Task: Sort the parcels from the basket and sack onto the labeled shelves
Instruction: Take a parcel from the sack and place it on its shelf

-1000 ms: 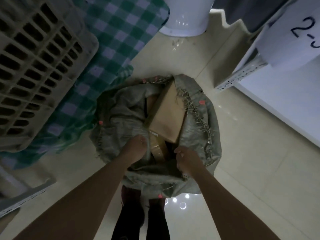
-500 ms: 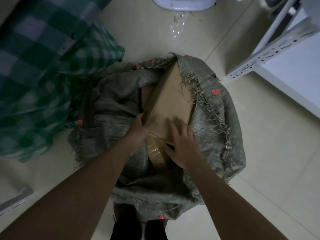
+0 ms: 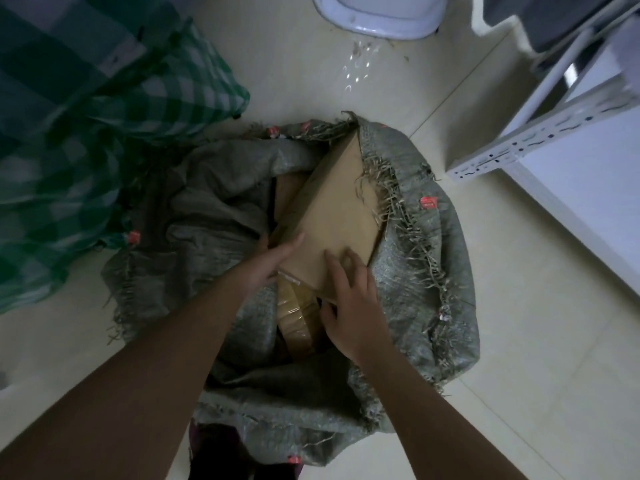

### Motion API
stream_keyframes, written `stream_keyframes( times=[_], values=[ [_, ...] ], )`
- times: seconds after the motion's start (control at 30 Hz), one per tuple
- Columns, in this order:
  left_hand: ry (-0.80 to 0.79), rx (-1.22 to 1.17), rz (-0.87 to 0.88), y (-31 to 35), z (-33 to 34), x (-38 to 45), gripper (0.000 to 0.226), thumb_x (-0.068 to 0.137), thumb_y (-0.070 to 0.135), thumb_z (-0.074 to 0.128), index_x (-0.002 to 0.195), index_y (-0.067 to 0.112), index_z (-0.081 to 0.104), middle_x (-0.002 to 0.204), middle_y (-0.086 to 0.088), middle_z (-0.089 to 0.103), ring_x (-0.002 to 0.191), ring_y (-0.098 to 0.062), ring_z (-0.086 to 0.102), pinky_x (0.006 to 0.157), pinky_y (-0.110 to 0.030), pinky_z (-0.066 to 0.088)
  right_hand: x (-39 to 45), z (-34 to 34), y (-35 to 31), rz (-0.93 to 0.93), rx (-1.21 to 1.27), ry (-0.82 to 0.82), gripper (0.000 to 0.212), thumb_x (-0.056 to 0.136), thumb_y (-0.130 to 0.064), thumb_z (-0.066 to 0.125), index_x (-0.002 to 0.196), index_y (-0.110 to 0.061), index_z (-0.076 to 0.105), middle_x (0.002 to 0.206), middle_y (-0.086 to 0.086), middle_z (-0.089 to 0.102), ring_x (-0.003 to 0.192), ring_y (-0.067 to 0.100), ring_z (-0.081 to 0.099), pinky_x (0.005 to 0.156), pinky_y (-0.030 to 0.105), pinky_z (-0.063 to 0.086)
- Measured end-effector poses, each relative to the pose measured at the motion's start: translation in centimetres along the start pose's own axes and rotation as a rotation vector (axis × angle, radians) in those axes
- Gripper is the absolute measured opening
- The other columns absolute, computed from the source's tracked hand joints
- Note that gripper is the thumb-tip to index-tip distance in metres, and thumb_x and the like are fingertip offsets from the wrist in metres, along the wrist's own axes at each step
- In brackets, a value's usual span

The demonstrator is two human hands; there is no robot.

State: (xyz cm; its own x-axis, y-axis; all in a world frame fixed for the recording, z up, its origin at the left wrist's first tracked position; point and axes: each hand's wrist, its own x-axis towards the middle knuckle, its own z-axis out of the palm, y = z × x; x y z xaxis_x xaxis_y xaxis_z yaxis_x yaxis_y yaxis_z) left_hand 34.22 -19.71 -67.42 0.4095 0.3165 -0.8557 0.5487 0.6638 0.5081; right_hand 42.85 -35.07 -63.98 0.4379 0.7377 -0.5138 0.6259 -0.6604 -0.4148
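Green checked cloth (image 3: 104, 109) lies left; white, possibly ceramic, base (image 3: 381, 15) above.

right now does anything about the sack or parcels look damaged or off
The grey sack's mouth is badly frayed, with loose strands hanging over the brown parcel that both hands hold. The parcel itself looks intact.
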Motion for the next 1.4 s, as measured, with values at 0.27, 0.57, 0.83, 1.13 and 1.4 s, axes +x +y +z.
stream_keyframes(
  times=[0.27, 0.57, 0.83, 1.13, 1.4],
  values=[
    [0.069, 0.082, 0.039, -1.2, -1.4, 1.7, 0.124, 0.047, 0.097, 0.047, 0.151, 0.032, 0.024, 0.153, 0.006, 0.034, 0.136, -0.017, 0.037, 0.114, -0.047, 0.030, 1.9, 0.7, -1.0, 0.162, -0.113, -0.018, 0.096, 0.090, -0.057, 0.053, 0.151, -0.038, -0.019, 0.162, 0.005, -0.015, 0.147, 0.035, -0.001, 0.114, 0.050, 0.027],
    [0.160, 0.140, 0.074, -0.5, -0.5, 0.5, 0.072, 0.086, 0.050, 0.062, 0.138, 0.008, 0.035, 0.130, -0.005, 0.049, 0.110, -0.017, 0.051, 0.088, -0.028, 0.039, 0.2, -0.7, -1.5, 0.214, -0.009, 0.069, 0.105, 0.087, -0.061, 0.055, 0.154, -0.023, -0.016, 0.163, 0.013, -0.009, 0.148, 0.034, 0.003, 0.119, 0.048, 0.012],
    [0.113, 0.300, 0.136, 2.9, -0.3, -7.5, 0.081, 0.073, 0.081, 0.050, 0.128, 0.021, 0.054, 0.135, -0.011, 0.049, 0.114, -0.023, 0.056, 0.096, -0.042, 0.048, -4.3, -5.3, -5.3, 0.271, 0.305, 0.167, 0.126, 0.074, -0.055, 0.077, 0.154, -0.016, -0.013, 0.164, 0.004, -0.005, 0.150, 0.022, -0.002, 0.122, 0.047, 0.010],
    [0.184, 0.256, 0.202, 5.9, -1.9, -16.8, 0.037, 0.097, 0.041, 0.049, 0.129, 0.023, 0.047, 0.125, -0.002, 0.055, 0.108, -0.019, 0.055, 0.091, -0.039, 0.048, -9.0, -6.0, -10.0, 0.341, 0.788, 0.134, 0.105, 0.061, -0.058, 0.085, 0.145, -0.040, 0.024, 0.144, -0.009, 0.044, 0.127, 0.001, 0.049, 0.094, 0.031, 0.052],
    [0.197, 0.404, 0.204, 3.7, -3.1, -19.7, 0.037, 0.098, 0.024, 0.048, 0.135, 0.023, 0.046, 0.128, -0.002, 0.055, 0.109, -0.018, 0.054, 0.085, -0.032, 0.047, -11.6, -5.1, -9.9, 0.514, 1.171, -0.260, 0.082, 0.072, -0.024, 0.083, 0.142, -0.019, 0.039, 0.125, -0.004, 0.060, 0.111, 0.014, 0.060, 0.080, 0.024, 0.054]
  ],
)
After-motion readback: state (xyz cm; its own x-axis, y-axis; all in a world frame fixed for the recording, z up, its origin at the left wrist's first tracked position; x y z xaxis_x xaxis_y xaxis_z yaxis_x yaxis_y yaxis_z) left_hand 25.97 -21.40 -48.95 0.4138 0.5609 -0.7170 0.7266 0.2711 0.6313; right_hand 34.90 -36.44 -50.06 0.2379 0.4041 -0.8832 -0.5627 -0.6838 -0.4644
